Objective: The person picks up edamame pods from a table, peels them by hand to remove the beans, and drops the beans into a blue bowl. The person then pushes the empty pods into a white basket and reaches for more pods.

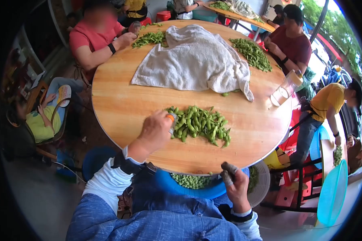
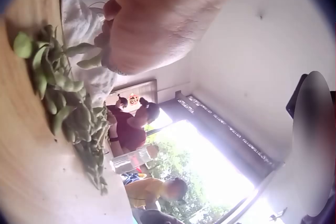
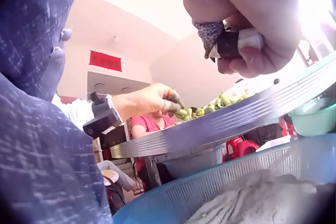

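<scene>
I find the left grip (image 1: 153, 130) narrow, its fingertips pinching a green pod (image 2: 89, 62) at the left side of the pod pile (image 1: 201, 125) on the bench (image 1: 253, 132). The right grip (image 1: 238, 189) is at the bench's near edge, by the blue basin (image 1: 163, 186), fingers curled; I cannot tell whether it holds anything.

Person wears blue, white-flecked garment (image 1: 149, 223), lower frame; pale round buttons (image 3: 56, 53); pale sleeves (image 1: 106, 182); black wrist straps (image 1: 124, 162). Left hand (image 1: 153, 129): orange band (image 1: 171, 117), grey finger coverings (image 3: 171, 107). Right hand (image 1: 238, 188): grey speckled covering (image 3: 208, 32).
</scene>
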Motion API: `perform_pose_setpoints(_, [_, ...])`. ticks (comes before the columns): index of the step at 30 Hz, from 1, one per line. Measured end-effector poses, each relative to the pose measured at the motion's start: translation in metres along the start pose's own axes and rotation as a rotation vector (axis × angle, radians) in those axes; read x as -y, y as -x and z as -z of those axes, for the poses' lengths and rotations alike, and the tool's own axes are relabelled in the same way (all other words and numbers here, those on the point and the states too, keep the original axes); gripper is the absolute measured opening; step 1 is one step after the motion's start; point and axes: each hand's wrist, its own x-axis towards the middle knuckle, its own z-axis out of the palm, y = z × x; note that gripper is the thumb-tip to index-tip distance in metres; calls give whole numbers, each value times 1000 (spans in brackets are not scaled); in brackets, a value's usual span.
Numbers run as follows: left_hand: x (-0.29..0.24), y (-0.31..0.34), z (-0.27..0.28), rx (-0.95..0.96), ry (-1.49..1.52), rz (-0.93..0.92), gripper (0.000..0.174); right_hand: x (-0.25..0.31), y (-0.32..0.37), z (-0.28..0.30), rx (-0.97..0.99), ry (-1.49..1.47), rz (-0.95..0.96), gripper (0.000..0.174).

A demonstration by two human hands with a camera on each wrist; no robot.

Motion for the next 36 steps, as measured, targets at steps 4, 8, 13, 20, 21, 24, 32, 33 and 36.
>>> perform_pose_setpoints(4, [-21,0,27,86,357,-46,11,44,-23,-15,93,113,102,32])
perform_pose_setpoints(8, [-41,5,24,368,767,-86,11,55,-44,-31,196,115,143,31])
perform_pose_setpoints(13, [-68,18,0,307,1381,279,18,44,-45,-37,109,62,203,17])
perform_pose_setpoints(20, [-73,32,-21,51,1489,316,9,23,-37,-18,80,67,202,16])
perform_pose_setpoints(21, [-65,32,-21,110,1460,339,15,15,-36,-16,89,166,233,16])
perform_pose_setpoints(24, [-60,40,-17,316,1806,564,19,6,-34,-13,138,493,395,20])
perform_pose_setpoints(32, [-84,54,-8,585,1796,501,51,27,-4,-8,295,-502,-235,26])
perform_pose_setpoints(33, [-86,53,-8,613,1752,464,52,34,-4,-9,290,-543,-241,25])
perform_pose_setpoints(36, [-88,54,-7,596,1650,440,54,42,-3,-11,276,-618,-269,24])
